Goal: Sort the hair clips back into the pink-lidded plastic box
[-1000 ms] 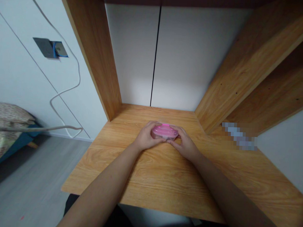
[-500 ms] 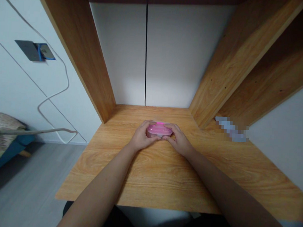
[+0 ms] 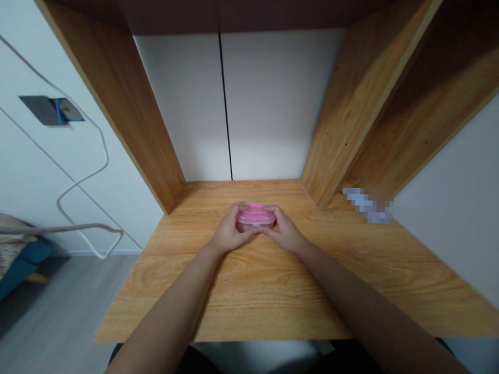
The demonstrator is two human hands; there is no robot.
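A small pink lidded plastic box (image 3: 254, 217) rests on the wooden desk (image 3: 270, 286), near its middle. My left hand (image 3: 228, 235) is wrapped round the box's left end, fingers curled over the lid. My right hand (image 3: 284, 231) grips the right end the same way, thumb at the front. Both forearms reach in from the bottom edge. The underside of the box is hidden by my fingers.
Wooden side panels (image 3: 125, 112) and a slanted shelf unit (image 3: 375, 115) wall in the desk's back. A white panel (image 3: 272, 106) closes the rear. At left, a grey cable (image 3: 82, 175) hangs from a wall socket (image 3: 51, 110) above grey floor; a bed corner shows.
The view has tilted up and shifted, so box and hands appear a little further left. Both hands still hold the pink box on the desk.
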